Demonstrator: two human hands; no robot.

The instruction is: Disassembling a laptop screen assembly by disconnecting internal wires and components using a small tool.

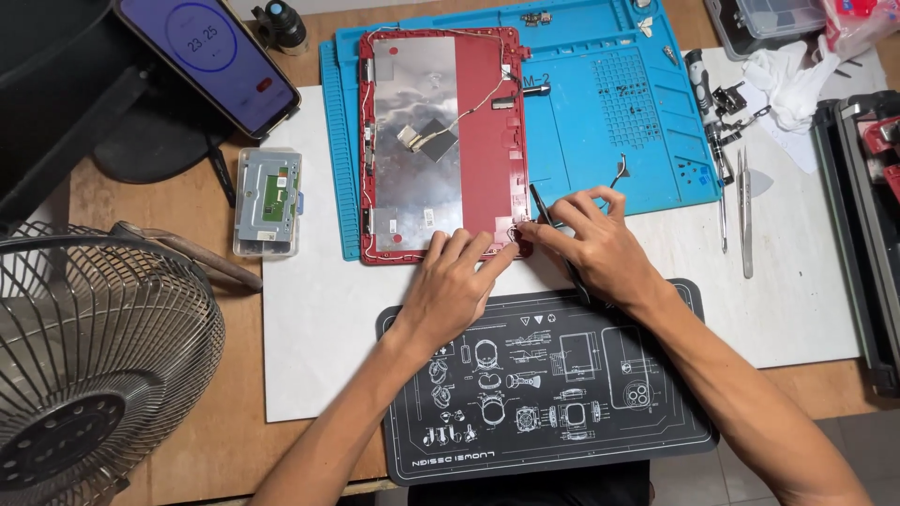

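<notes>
My left hand (450, 281): fingertips pressing red laptop lid (441, 141) lower corner | my right hand (600, 244): gripping one black tool (553, 234) there | lid on blue mat (609, 112) | two tweezers (745, 211) right | clear bin (764, 21): small parts.

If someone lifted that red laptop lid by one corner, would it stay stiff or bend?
The red laptop lid is a thin, wide shell with only a foil-like lining inside, so it would probably flex somewhat and feel light for its size. The thin wires routed along its rim look fragile and could snag. Lying flat on the blue mat, it is unlikely to tip or roll.
</notes>
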